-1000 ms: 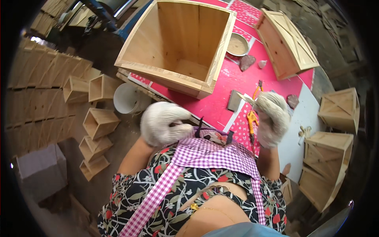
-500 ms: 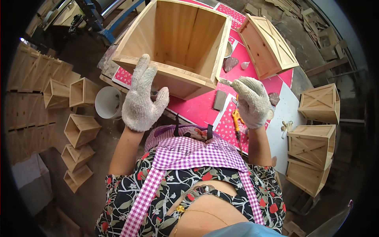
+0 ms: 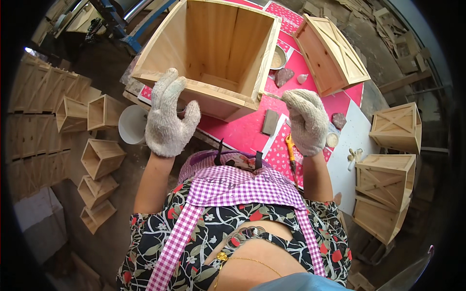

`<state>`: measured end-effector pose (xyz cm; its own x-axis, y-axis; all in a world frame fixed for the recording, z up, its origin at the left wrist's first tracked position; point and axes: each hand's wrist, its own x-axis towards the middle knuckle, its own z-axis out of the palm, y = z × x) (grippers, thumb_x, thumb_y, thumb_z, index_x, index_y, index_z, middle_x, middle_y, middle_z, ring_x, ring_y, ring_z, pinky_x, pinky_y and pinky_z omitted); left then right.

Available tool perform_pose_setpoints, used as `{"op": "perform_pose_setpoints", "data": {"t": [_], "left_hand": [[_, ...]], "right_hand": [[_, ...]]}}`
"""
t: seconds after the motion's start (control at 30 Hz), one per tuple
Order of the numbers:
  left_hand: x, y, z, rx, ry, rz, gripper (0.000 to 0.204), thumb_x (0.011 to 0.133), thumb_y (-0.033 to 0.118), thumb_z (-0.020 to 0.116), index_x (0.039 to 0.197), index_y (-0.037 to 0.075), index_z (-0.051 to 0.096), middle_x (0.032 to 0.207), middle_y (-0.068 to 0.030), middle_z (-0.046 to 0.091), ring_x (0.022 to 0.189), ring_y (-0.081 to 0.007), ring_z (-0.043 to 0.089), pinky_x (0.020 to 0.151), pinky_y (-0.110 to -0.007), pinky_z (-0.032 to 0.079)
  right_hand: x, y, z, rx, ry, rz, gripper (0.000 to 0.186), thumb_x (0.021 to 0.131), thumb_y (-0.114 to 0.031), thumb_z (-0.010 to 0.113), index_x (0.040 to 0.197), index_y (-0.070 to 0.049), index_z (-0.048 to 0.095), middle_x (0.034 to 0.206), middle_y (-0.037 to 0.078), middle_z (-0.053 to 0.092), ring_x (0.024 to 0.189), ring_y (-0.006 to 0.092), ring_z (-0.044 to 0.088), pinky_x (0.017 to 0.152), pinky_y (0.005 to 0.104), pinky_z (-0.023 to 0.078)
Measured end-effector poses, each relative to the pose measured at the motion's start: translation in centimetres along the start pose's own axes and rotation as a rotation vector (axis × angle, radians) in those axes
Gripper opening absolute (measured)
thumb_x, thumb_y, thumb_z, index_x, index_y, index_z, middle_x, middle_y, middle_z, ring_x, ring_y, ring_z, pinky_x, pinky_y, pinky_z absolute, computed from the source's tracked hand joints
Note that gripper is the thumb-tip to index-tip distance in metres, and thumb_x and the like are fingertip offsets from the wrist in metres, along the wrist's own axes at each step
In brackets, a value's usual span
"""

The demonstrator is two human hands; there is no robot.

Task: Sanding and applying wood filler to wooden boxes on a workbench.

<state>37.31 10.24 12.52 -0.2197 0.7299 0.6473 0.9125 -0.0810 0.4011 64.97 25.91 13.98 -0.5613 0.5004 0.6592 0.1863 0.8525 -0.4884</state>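
Note:
A large pale wooden box (image 3: 208, 104) stands tilted in front of me, its open side up. My left hand (image 3: 170, 119), in a knitted work glove, lies against the near left of its rim, fingers stretched out and thumb apart. At the near right corner is my gloved right hand (image 3: 308, 121), its fingers closed on a small putty knife (image 3: 273, 96). Only the narrow blade shows, its tip at the box's corner; the handle is hidden in the glove. A grey sanding block (image 3: 270, 122) lies on the pink table covering between the box and my right hand.
Beside the box lie a round tin (image 3: 279, 58), brown heart-shaped pieces (image 3: 284, 76) and a second crate (image 3: 330, 56). Yellow-handled scissors (image 3: 291, 148) rest near my right wrist. A white bucket (image 3: 132, 125) and several small crates (image 3: 102, 157) stand left; more crates (image 3: 383, 179) stand right.
The box has shifted slightly left, and both hands have moved a little the same way. The putty knife's tip remains by the box's near right corner.

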Motion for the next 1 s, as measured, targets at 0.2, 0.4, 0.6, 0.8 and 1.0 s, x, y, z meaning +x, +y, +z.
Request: {"op": "perform_pose_setpoints", "data": {"t": [0.2,0.4,0.6,0.8,1.0], "left_hand": [[-0.2,0.2,-0.1,0.028,0.015,0.018,0.055,0.084,0.008,0.072,0.135,0.003,0.054,0.141,-0.0246,0.055,0.132,-0.0431,0.053,0.111,-0.049,0.045],[-0.3,0.3,-0.1,0.028,0.029,0.017,0.053,0.083,0.007,0.073,0.133,0.002,0.055,0.140,-0.0246,0.055,0.131,-0.0429,0.054,0.111,-0.050,0.045],[-0.2,0.0,0.4,0.027,0.045,0.019,0.054,0.081,0.006,0.073,0.132,0.002,0.056,0.138,-0.0232,0.056,0.130,-0.0420,0.054,0.110,-0.050,0.045],[0.1,-0.1,0.7,0.051,0.055,0.033,0.052,0.080,0.008,0.073,0.130,0.002,0.057,0.136,-0.0221,0.056,0.127,-0.0411,0.055,0.109,-0.050,0.045],[0.0,0.1,0.9,0.061,0.071,0.030,0.051,0.081,0.010,0.073,0.129,0.002,0.058,0.136,-0.0217,0.056,0.127,-0.0413,0.055,0.109,-0.050,0.045]], "right_hand": [[1.2,-0.7,-0.8,0.026,-0.118,-0.023,0.033,0.078,0.011,0.066,0.107,-0.002,0.074,0.101,0.013,0.072,0.088,0.0279,0.069,0.077,0.0365,0.056],[0.2,0.5,-1.6,0.246,-0.196,0.054,0.038,0.075,0.009,0.068,0.110,-0.007,0.075,0.100,0.012,0.072,0.091,0.0282,0.071,0.079,0.0380,0.056],[-1.7,1.4,-0.8,0.657,-0.087,0.332,0.040,0.076,0.012,0.058,0.111,0.001,0.073,0.097,0.011,0.069,0.083,0.0188,0.067,0.073,0.0328,0.055],[-1.0,-0.2,0.1,0.547,0.016,0.400,0.021,0.095,0.005,0.056,0.113,0.003,0.068,0.116,0.017,0.071,0.102,0.0228,0.070,0.087,0.0341,0.057],[-0.8,-1.2,2.5,0.341,0.002,0.123,0.016,0.097,0.002,0.058,0.110,-0.006,0.064,0.122,0.016,0.072,0.132,0.0395,0.058,0.110,0.0476,0.047]]}}
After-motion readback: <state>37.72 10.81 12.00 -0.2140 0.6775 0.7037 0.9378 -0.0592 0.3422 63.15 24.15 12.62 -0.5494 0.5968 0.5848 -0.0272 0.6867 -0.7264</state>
